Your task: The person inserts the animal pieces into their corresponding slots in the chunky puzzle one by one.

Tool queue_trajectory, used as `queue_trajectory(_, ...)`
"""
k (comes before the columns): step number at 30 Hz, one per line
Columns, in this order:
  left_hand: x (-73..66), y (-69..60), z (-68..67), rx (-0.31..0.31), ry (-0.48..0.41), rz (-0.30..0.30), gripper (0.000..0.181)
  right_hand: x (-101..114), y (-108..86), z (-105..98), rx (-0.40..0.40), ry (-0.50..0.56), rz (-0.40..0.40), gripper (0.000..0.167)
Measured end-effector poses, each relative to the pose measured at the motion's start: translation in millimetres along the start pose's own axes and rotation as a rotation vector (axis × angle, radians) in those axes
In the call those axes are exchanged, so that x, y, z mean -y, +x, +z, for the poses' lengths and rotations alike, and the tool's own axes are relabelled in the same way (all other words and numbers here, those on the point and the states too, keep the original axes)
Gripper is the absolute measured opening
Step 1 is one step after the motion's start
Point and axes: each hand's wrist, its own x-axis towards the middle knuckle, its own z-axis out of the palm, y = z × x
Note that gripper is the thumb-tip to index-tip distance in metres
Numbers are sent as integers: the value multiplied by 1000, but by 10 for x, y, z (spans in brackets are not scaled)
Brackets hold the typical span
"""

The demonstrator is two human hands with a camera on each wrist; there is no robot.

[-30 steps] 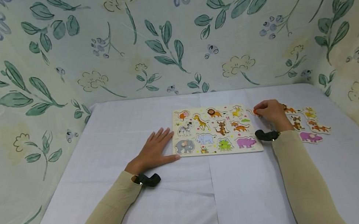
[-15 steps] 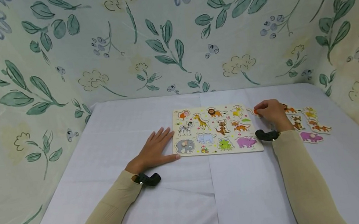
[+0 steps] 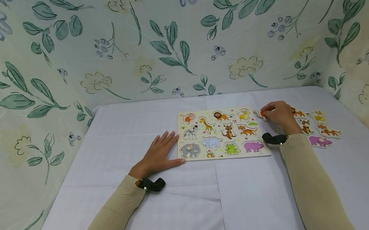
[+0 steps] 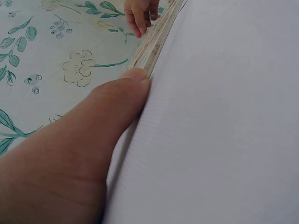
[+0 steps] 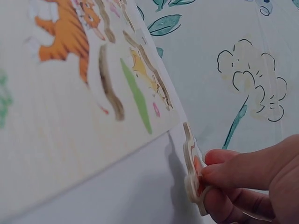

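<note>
A: What had just changed?

B: Among the big things, nothing that I noticed: the floral cloth [image 3: 185,79], the white tablecloth [image 3: 189,217] and the puzzle board [image 3: 218,126] were as before. The left hand [image 3: 158,154] also stayed spread flat, against the board's left edge, the thumb at its near corner. Only the right hand [image 3: 280,115] had risen very slightly — it pinched the orange piece [image 5: 190,179] between thumb and fingers, just outside the board's right edge.

A: What did it mean?

B: In my judgement, the piece was coming free of the table, but it was not over the board. The elephant piece [image 3: 190,151] seemed already in its recess.

A: And the room?

B: Leftwards, the board's face was low and flat. On the other side — quite near — lay the tiger piece [image 3: 327,130] and the purple hippo piece [image 3: 320,141]. The orange piece stood tilted near the board's far right corner; whether they touched, I could not tell.
</note>
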Motion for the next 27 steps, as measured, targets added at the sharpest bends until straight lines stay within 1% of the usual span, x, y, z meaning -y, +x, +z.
queue_trajectory(9,5,-3,5,-2,1,0,99,57,15,12,2,0,-4,22)
queue_trajectory(16,-2,0,5,-1,0,-3,99,132,-39,15,24,15,-37,22)
queue_trajectory(27,4,4,8,4,3,-5,100,257,-79,76,10,27,-73,21)
